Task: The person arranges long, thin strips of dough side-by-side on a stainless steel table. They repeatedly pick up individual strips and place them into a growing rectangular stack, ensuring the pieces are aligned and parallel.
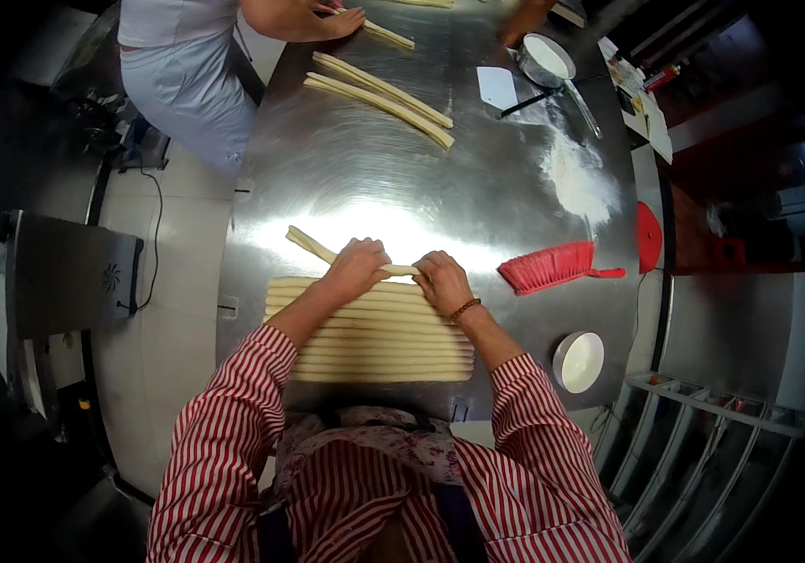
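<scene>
Both my hands grip one dough strip [400, 269] just beyond a block of laid-out dough ropes [381, 338]. My left hand [359, 270] holds it near the middle, and a loose, slightly twisted length sticks out past it to the upper left. At the strip's right end, my right hand [442, 280] pinches it between thumb and fingers; a beaded bracelet circles that wrist. The ropes lie side by side, parallel to the near table edge, and my forearms partly cover the block's sides.
On the steel table [360, 169], farther off, lie paired dough strips [381, 105]. A red bench brush [550, 267] and a white bowl [578, 362] are at right. Beyond are spilled flour [578, 172], a saucepan [547, 60] and a white scraper [497, 87]. Another person's hand [346, 22] touches dough.
</scene>
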Available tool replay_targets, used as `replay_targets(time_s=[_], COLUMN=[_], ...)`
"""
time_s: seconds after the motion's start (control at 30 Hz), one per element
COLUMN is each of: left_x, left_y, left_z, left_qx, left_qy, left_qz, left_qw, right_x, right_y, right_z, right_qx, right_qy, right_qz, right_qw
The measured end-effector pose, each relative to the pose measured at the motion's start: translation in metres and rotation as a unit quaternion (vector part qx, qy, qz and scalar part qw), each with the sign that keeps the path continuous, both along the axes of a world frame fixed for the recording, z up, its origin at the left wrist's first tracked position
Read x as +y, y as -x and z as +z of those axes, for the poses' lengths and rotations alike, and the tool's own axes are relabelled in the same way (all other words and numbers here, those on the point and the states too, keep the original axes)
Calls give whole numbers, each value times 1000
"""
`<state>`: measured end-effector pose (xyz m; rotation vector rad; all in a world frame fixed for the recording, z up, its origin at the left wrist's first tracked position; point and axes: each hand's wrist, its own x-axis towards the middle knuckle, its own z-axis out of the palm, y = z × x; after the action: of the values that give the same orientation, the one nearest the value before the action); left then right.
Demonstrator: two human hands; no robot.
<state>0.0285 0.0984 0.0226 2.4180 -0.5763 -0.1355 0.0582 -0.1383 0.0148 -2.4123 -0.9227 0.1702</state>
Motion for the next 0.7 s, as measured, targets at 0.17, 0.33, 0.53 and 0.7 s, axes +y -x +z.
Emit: replay_targets(time_s=[0.17, 0.33, 0.53, 0.7], left_x=[1, 4, 49, 49], left_y=[9, 11, 18, 24], left_z=[-16, -11, 6, 4], left_qx=[-7, -47, 24, 34], left_qy=[-18, -6, -94, -60], left_qz=[37, 47, 49, 104], left_qw=[999, 998, 994, 992], right_x=[5, 34, 30, 66], right_y=[0, 3, 2, 4], right_z=[0, 9, -1, 8], right_qx=[15, 10, 18, 28], right_qy=[31, -25, -23, -20], right_qz=[-3, -9, -8, -3], right_qw=[999, 1000, 1000, 999])
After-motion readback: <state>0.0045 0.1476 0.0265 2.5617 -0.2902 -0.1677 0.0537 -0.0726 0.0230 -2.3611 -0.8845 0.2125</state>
